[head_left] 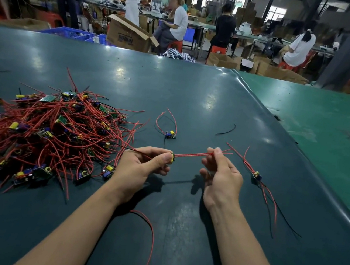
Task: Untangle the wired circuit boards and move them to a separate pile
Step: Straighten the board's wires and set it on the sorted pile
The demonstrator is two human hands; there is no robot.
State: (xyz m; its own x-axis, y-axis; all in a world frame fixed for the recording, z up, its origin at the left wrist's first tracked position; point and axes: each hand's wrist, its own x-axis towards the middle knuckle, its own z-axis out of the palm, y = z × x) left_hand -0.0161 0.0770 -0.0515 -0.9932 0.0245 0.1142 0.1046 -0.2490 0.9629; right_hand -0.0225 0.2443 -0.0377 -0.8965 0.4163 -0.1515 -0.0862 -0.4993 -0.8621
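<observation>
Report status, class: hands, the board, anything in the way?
Left hand pinches circuit board; right hand pinches its red wires. Board held above table, apart from tangled pile. Nothing blocking.

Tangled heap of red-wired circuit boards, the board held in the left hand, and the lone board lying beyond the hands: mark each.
Tangled heap of red-wired circuit boards (pixel 53 134), head view, heap's middle.
Held board (pixel 172 157), head view, yellow component.
Lone board (pixel 170 135), head view, its body.
</observation>
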